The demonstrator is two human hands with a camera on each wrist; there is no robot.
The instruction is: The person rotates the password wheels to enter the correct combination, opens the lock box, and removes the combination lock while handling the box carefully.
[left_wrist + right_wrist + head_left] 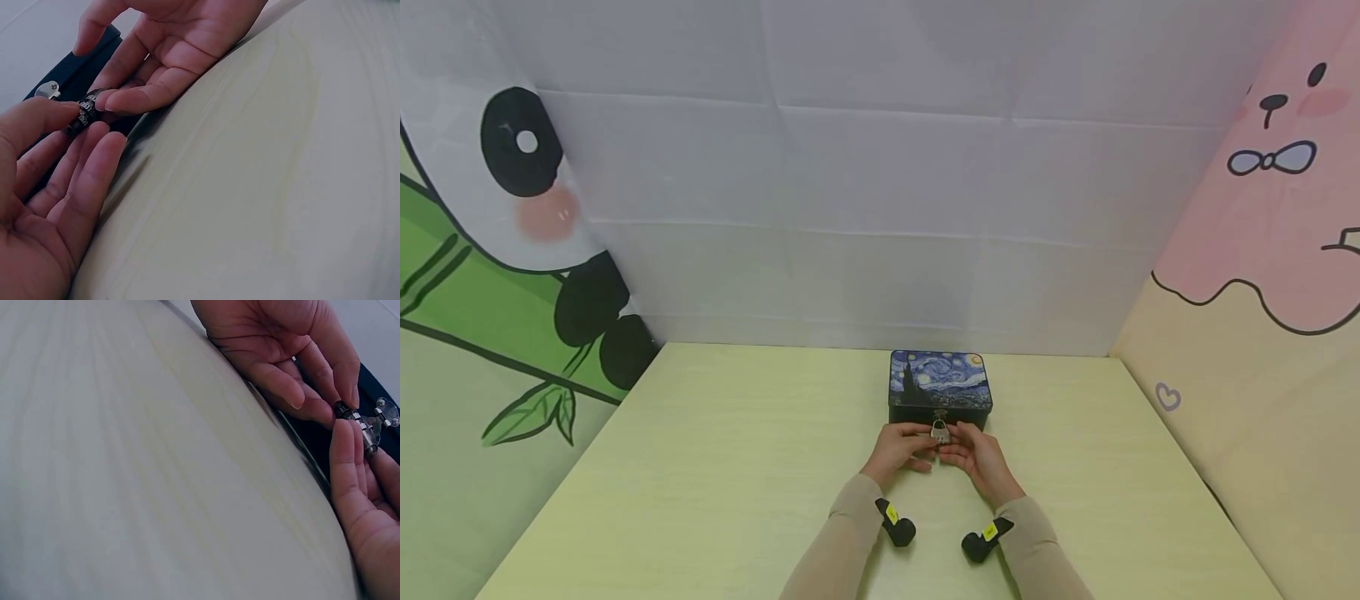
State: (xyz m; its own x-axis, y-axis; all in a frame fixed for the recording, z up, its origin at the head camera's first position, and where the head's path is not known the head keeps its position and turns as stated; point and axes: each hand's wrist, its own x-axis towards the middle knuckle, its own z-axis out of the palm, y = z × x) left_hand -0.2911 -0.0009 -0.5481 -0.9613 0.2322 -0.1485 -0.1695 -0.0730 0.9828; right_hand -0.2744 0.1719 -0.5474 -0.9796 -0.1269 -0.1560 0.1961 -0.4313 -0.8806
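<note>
A small silver combination padlock (pixel 940 431) hangs at the front clasp of a tin box (pixel 942 382) with a blue swirling night-sky picture on its lid. The left hand (pixel 901 450) pinches the padlock from the left, its thumb on the number dials (pixel 85 111). From the other side the right hand (pixel 983 461) holds the lock's end with its fingertips, close to the left fingers. In the right wrist view the metal clasp (pixel 385 412) shows beside the padlock. The box lid is down. Fingers partly cover the lock in both wrist views.
The box stands on a pale yellow table (pixel 737 450), near its back edge. A white cloth (pixel 880 183) hangs behind, with cartoon-printed panels at both sides. A small black camera (pixel 902 531) is worn on each wrist over beige sleeves.
</note>
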